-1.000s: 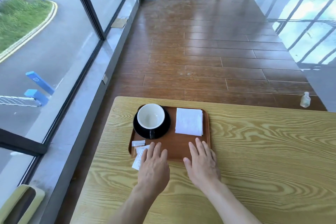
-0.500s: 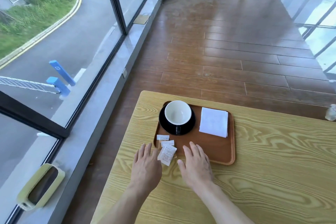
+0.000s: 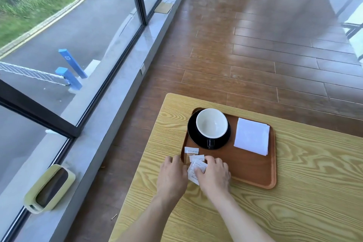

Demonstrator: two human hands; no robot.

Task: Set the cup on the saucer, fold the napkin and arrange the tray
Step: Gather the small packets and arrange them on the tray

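Two bare forearms reach in from the near edge over the table [image 3: 294, 192], which has a yellow wood grain. The left hand [image 3: 172, 176] lies at the near left corner of the tray [image 3: 253, 173], palm down. Its fingertips are at the tray's rim, but I cannot tell if they are curled round something or only rest there. The right hand [image 3: 215, 174] is just beside it, over the same corner, and its curled fingers pinch a white paper packet [image 3: 193, 173] that lies half on the rim and half on the table. Two more small white packets [image 3: 191, 151] lie on the tray just behind the hands, one touching the next.

The tray is brown and rectangular with round corners, and it lies flat near the far left corner of the table. In its far left part the black saucer [image 3: 191, 133] sits, and the cup [image 3: 212, 122] stands upright on it, white inside and empty, with its dark handle toward the person. To the right of the saucer, apart from it, the white napkin [image 3: 251, 136] lies folded into a square, flat on the tray.

Behind the table there is a brown plank floor [image 3: 255, 45]. On the left, a big window [image 3: 68, 25] shows a road, and a pale green bin [image 3: 49, 188] stands on the ledge under it.
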